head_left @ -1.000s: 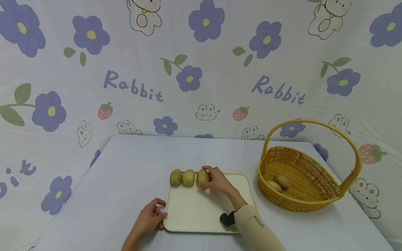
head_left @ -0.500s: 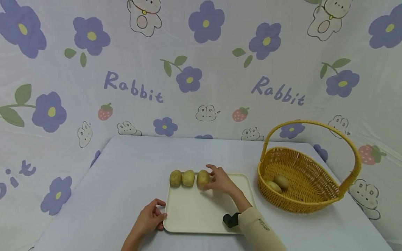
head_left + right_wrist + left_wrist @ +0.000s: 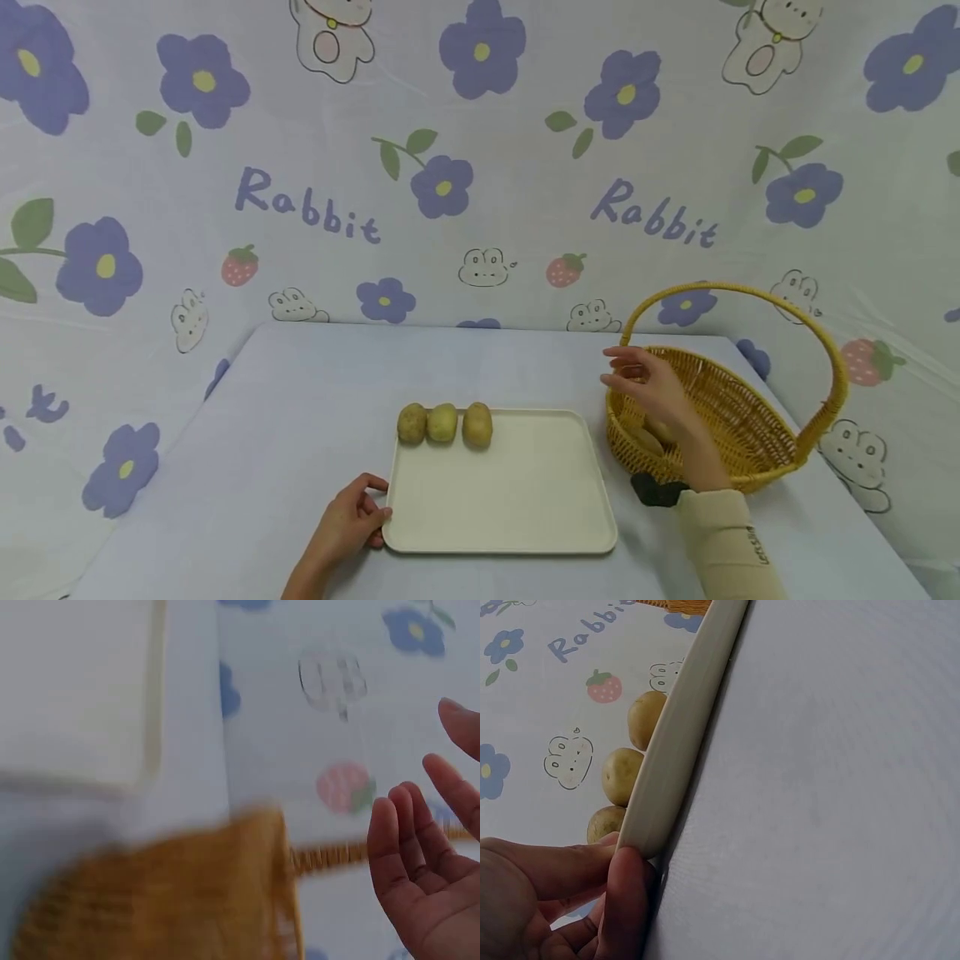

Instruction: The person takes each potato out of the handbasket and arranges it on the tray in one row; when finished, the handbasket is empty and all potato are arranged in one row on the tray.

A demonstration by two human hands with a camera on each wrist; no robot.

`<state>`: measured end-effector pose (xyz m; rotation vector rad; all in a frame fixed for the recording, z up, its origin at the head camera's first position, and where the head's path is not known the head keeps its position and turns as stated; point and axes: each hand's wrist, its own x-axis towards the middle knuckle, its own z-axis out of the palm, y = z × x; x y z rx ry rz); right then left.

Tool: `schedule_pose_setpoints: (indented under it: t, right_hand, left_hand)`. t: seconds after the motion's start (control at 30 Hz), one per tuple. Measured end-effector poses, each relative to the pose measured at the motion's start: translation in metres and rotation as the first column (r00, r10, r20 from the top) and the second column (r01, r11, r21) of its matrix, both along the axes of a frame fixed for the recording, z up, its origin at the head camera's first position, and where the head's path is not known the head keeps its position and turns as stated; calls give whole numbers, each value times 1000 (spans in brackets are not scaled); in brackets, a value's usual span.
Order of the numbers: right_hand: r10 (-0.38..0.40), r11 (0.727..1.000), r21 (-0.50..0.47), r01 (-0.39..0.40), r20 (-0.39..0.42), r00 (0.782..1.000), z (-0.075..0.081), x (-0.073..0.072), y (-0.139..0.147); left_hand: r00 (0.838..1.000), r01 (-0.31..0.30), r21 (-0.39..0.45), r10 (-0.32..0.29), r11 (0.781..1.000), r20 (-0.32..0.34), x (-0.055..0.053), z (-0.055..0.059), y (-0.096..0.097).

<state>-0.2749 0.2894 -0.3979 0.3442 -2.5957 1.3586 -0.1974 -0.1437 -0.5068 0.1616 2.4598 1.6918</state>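
Three potatoes sit in a row along the far left edge of a cream tray [image 3: 502, 500]: a brownish one [image 3: 412, 424], a greener one [image 3: 442, 423] and a longer one [image 3: 477, 425], set slightly apart. My left hand [image 3: 348, 521] pinches the tray's left rim between thumb and fingers, close up in the left wrist view. Over the left side of a yellow wicker basket [image 3: 731, 408] hovers my right hand [image 3: 651, 385], fingers extended and holding nothing. Potatoes [image 3: 647, 442] lie in the basket below it, partly hidden by the hand and wrist.
The basket's tall arched handle [image 3: 750, 292] rises beside the right hand. A black wrist mount [image 3: 656, 490] sits under the right forearm, near the basket's front rim. Behind the white table [image 3: 300, 375] hangs a flowered cloth [image 3: 480, 200].
My right hand has let go of the third potato on the tray and moved right, over the basket. The left hand stays at the tray's rim.
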Motion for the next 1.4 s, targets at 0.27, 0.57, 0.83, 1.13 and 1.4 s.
schedule_pose_setpoints:
  t: [0.27,0.57,0.83,1.13,1.4]
  right_hand:
    - [-177,984,15,177,-11,984,7,-3,83]
    - [-259,960,-125,251,-58,964,-17,-9,120]
    - [-269,943,-242,228,-148,952,-47,-31,137]
    - [-119,991,-44,126,135,984,-61,-39,132]
    - [416,909,-192,-371,497,762,-68,-36,126]
  left_hand:
    - [1000,-12,-4,12,1000,-6,-1,3,-4]
    - [1000,-3,-13,3,1000,12,2,0,-7]
    - [1000,21,-7,-21,1000,16,1,0,-7]
    - [999,40,-8,-40,999,11,-2,1,-6]
    - [1000,29,-14,-29,999,-7,0,1,-4]
